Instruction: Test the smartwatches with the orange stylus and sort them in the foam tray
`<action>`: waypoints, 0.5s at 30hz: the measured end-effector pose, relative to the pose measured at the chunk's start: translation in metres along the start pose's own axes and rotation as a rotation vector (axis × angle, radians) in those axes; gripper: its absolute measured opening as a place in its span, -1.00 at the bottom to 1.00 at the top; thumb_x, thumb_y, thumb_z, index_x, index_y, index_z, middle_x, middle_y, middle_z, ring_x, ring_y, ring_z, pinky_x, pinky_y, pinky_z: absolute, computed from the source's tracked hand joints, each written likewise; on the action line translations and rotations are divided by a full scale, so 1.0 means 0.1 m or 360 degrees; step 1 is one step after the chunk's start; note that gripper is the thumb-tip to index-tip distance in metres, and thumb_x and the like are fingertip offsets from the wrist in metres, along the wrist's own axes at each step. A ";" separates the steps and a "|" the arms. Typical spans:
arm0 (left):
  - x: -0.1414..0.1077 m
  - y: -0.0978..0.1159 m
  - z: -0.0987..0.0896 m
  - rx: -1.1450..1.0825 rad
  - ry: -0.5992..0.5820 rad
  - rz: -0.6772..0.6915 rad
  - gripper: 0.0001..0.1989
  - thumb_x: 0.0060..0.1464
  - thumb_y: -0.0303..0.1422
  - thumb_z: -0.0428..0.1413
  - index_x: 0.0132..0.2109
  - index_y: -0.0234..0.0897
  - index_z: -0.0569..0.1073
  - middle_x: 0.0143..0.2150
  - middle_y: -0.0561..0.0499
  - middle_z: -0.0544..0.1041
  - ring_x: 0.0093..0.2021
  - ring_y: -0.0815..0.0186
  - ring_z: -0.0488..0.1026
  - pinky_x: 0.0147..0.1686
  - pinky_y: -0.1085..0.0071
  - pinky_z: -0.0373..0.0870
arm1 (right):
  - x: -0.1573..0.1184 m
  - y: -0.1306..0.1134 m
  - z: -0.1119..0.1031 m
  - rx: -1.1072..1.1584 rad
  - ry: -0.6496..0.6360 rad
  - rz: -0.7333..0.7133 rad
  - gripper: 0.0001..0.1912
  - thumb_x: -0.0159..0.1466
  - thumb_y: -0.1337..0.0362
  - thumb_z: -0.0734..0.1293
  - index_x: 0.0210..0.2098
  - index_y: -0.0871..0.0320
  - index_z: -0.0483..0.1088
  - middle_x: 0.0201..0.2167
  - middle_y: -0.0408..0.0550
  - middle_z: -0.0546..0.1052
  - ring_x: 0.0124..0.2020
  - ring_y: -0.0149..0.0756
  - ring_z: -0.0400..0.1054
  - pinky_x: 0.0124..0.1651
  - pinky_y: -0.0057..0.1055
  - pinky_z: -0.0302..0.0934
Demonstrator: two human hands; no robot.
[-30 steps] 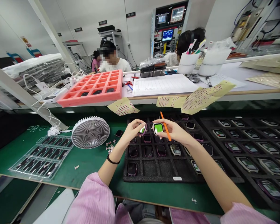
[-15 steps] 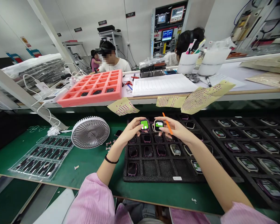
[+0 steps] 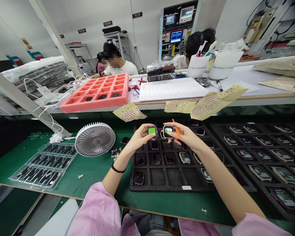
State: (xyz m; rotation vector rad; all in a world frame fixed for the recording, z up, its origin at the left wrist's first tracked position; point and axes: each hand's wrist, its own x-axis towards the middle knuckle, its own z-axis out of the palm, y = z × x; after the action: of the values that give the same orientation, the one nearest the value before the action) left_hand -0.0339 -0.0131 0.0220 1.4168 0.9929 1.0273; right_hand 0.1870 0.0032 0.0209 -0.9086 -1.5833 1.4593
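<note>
My left hand (image 3: 141,137) is closed around a purple-rimmed smartwatch body (image 3: 151,131) with a green lit screen, its thumb on the glass. Close beside it, my right hand (image 3: 183,133) grips a pale-rimmed smartwatch body (image 3: 168,131) showing green and white, thumb near the lower edge. An orange stick-like tool (image 3: 176,129), perhaps a pen or pry stick, is also tucked in the right hand's fingers. Both hands are above a black foam tray (image 3: 162,187), whose pockets hold several strapless watch bodies, purple and pale.
A second black tray (image 3: 238,172) with lit watches lies to the right. A round fan (image 3: 95,139) and a clear plastic tray (image 3: 43,167) of dark parts are on the left. A pink foam tray (image 3: 95,104) rests on the shelf, with yellow dotted sheets (image 3: 129,112) along its edge. Co-workers sit beyond.
The left watch's screen went from green with a white patch to nearly plain green, as the left thumb shifted slightly. The right watch's display looks changed too. Both hands keep their hold.
</note>
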 end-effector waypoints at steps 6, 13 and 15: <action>0.00 0.03 0.02 -0.0010 0.0022 -0.0025 -0.59 0.05 -0.22 0.19 0.02 -0.28 0.36 -0.08 -0.09 0.47 -0.34 0.42 0.45 -0.62 0.61 0.07 | 0.00 0.03 -0.02 0.0003 -0.0020 -0.0014 -0.46 0.17 0.10 0.41 0.09 0.16 0.32 -0.40 -0.09 0.46 -0.53 -0.41 0.37 -0.63 -0.51 0.07; 0.00 0.00 -0.01 0.0005 0.0002 -0.0011 -0.60 0.09 -0.21 0.16 0.03 -0.28 0.36 -0.07 -0.10 0.47 -0.35 0.43 0.45 -0.61 0.60 0.10 | 0.01 0.04 -0.02 0.0008 0.0031 0.0009 -0.44 0.16 0.05 0.41 0.09 0.14 0.35 -0.43 -0.11 0.43 -0.52 -0.38 0.41 -0.64 -0.52 0.09; -0.02 -0.02 -0.03 0.0060 -0.0060 0.0036 -0.57 0.09 -0.24 0.17 0.07 -0.27 0.33 -0.01 -0.12 0.45 -0.27 0.39 0.47 -0.54 0.60 0.20 | 0.00 0.03 0.01 0.0009 0.0055 0.0025 -0.46 0.17 0.03 0.39 0.08 0.12 0.37 -0.38 -0.09 0.44 -0.52 -0.40 0.40 -0.64 -0.53 0.08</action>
State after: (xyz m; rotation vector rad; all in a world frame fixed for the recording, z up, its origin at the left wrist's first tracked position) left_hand -0.0370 -0.0140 0.0204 1.4763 0.9756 0.9995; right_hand 0.1862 0.0035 0.0184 -0.9402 -1.5489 1.4508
